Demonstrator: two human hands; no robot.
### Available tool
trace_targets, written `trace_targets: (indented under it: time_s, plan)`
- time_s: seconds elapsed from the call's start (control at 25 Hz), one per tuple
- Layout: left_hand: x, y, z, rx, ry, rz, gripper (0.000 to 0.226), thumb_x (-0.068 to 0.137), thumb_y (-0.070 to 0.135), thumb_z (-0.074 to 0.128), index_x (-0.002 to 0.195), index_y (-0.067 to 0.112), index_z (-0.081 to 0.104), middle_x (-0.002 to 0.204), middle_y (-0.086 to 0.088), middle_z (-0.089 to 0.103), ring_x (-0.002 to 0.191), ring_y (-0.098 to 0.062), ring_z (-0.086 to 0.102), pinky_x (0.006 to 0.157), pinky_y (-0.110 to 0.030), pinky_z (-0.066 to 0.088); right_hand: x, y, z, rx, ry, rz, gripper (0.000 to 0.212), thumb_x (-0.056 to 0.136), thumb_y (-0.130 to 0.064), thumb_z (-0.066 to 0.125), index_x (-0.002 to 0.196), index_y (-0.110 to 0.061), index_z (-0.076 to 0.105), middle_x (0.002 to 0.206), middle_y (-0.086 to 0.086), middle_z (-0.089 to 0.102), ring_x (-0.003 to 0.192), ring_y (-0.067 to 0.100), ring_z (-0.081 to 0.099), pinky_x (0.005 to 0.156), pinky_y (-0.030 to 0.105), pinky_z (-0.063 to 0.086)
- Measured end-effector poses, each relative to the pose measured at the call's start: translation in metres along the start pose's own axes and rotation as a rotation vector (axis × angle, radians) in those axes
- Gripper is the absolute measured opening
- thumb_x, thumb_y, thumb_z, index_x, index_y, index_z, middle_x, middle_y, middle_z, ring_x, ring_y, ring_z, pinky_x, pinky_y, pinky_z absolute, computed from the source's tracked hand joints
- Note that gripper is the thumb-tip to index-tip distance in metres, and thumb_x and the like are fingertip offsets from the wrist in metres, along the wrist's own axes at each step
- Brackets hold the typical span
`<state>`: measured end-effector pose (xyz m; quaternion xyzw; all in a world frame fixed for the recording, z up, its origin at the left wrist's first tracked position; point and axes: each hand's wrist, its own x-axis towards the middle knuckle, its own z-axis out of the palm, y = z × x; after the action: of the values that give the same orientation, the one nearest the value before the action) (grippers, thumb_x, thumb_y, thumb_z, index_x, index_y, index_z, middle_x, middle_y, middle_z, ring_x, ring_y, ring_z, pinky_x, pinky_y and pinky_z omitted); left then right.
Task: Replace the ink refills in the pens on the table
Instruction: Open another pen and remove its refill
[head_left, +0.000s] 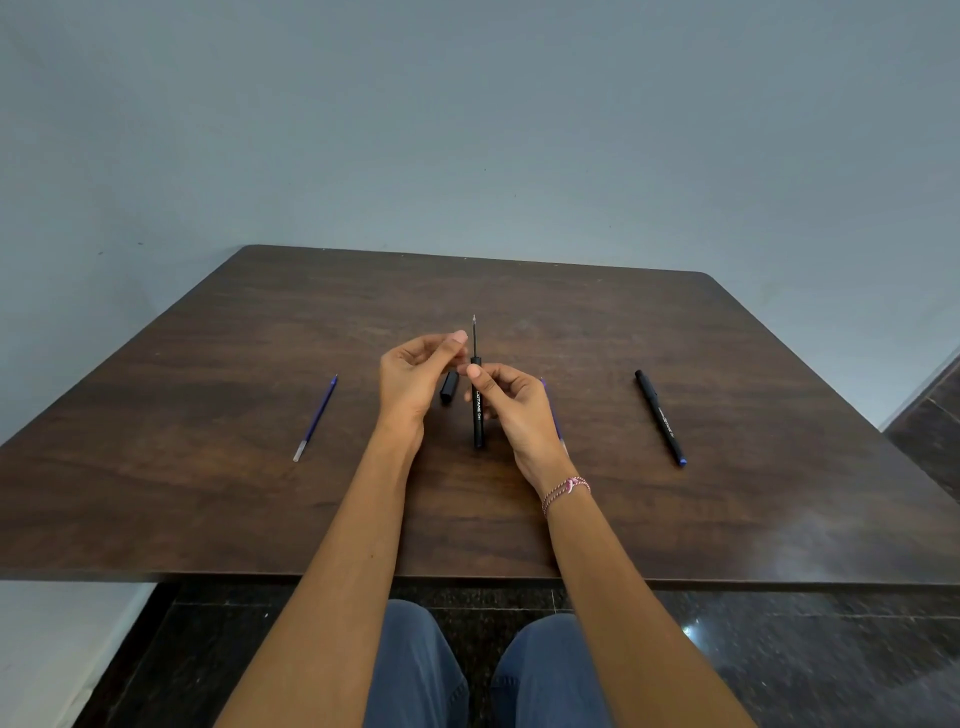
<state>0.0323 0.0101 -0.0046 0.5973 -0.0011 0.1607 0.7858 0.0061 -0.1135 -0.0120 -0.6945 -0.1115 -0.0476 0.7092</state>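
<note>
Over the middle of the table my right hand (511, 402) grips a black pen barrel (478, 421), held upright. A thin refill (474, 338) sticks out of its top, tip upward. My left hand (415, 374) has thumb and finger pinched at that refill, just above the barrel. The black pen cap (449, 387) lies on the table between my hands. A loose blue refill (316, 418) lies to the left. Another blue refill (556, 415) is partly hidden behind my right hand. A second capped black pen (660, 417) lies to the right.
The dark wooden table (208, 499) stands against a grey-blue wall. Its front edge runs above my knees and a dark speckled floor.
</note>
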Motion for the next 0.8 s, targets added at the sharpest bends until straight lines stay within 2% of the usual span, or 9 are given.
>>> trace_targets:
  time_s: [0.24, 0.56, 0.8]
  plan:
    - [0.0007, -0.0013, 0.001, -0.008, -0.106, -0.049, 0.006, 0.078, 0.005, 0.073, 0.077, 0.011, 0.072, 0.066, 0.003, 0.072, 0.065, -0.007, 0.067, 0.062, -0.018, 0.052, 0.0008, 0.001, 0.0018, 0.011, -0.019, 0.003, 0.014, 0.092, -0.024, 0.062, 0.089, -0.015, 0.071, 0.069, -0.006, 0.065, 0.064, 0.0, 0.057, 0.058, 0.014, 0.046]
    - [0.0026, -0.0005, -0.0008, -0.009, -0.036, -0.056, 0.008, 0.075, 0.01, 0.077, 0.074, 0.016, 0.073, 0.066, 0.004, 0.071, 0.062, -0.007, 0.064, 0.063, -0.019, 0.052, 0.0045, 0.0051, 0.0026, -0.022, -0.024, 0.022, 0.011, 0.089, -0.025, 0.065, 0.086, -0.017, 0.072, 0.068, -0.005, 0.067, 0.06, -0.002, 0.058, 0.054, 0.013, 0.046]
    - [0.0046, 0.0008, -0.0038, -0.084, 0.019, -0.071, 0.006, 0.077, 0.008, 0.075, 0.079, 0.013, 0.073, 0.064, 0.004, 0.07, 0.061, -0.008, 0.064, 0.059, -0.02, 0.053, 0.0046, 0.0067, 0.0039, -0.032, -0.063, 0.034, 0.009, 0.086, -0.023, 0.07, 0.084, -0.015, 0.072, 0.067, -0.005, 0.068, 0.058, 0.005, 0.056, 0.052, 0.016, 0.045]
